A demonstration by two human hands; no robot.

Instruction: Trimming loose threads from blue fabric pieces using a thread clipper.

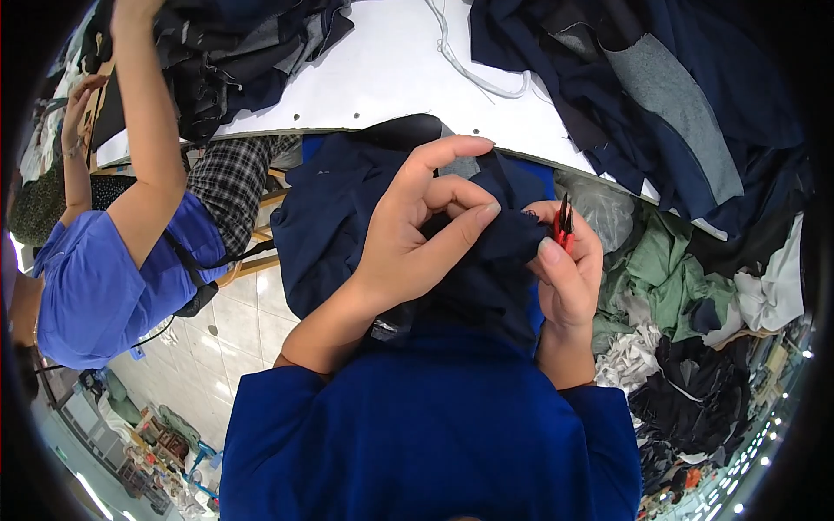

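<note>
A dark navy garment (326, 204) lies bunched over my lap and hangs near the table edge. My right hand (569, 282) holds small red-handled thread snips (565, 233), their dark blades pointing up. The garment's frayed edge (528, 227) meets the thumb and fingers of that same hand. Just left of this edge, my left hand (417, 230) is closed in a pinch, thumb against a fingertip, with the index finger arched above. Whatever lies in the pinch is too small or hidden to make out.
A white table (391, 65) ahead carries dark cloth piles (252, 65) and navy pieces with a grey panel (669, 87). A co-worker in a blue shirt (113, 278) is at the left. Green cloth scraps (665, 269) and black scraps (695, 391) are heaped at the right.
</note>
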